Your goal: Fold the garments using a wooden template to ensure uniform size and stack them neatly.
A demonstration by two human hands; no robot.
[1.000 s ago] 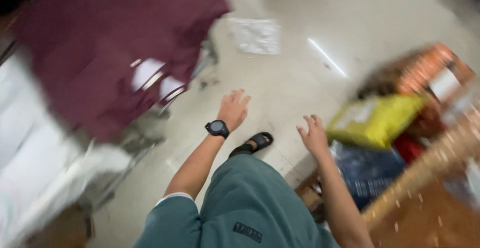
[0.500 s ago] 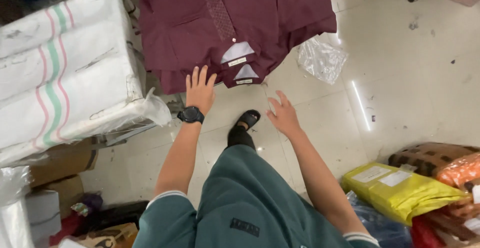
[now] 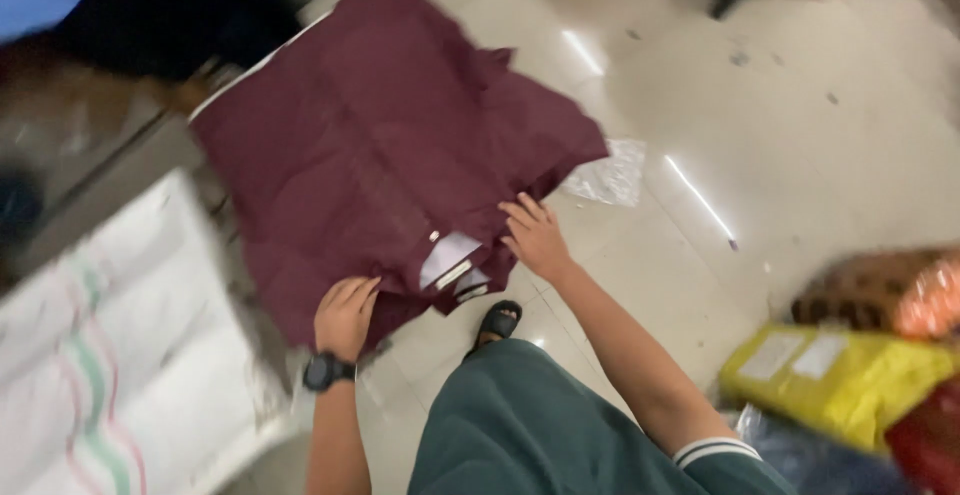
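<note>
A dark maroon cloth garment [image 3: 370,145] lies spread flat, hanging over a raised surface whose top cannot be made out beneath it, its near edge draping toward the person. At that edge, white paper tags [image 3: 452,260] show at the folded collar area. The left hand [image 3: 345,315], a black wristwatch [image 3: 326,371] on its wrist, curls its fingers over the garment's near hem and grips the cloth. The right hand [image 3: 536,237] lies with fingers spread loosely on the garment's lower right edge, just beside the tags, touching the fabric but not clamped on it. Below, a black sandal [image 3: 499,321] stands on the shiny pale tiled floor [image 3: 800,135]. A crumpled clear plastic bag [image 3: 606,177] lies on the floor just beside the garment's right corner. To the left sits a big white woven sack with green and pink stripes [image 3: 110,355]. Far right, a yellow plastic parcel [image 3: 835,380] lies among other blurred bundles.
</note>
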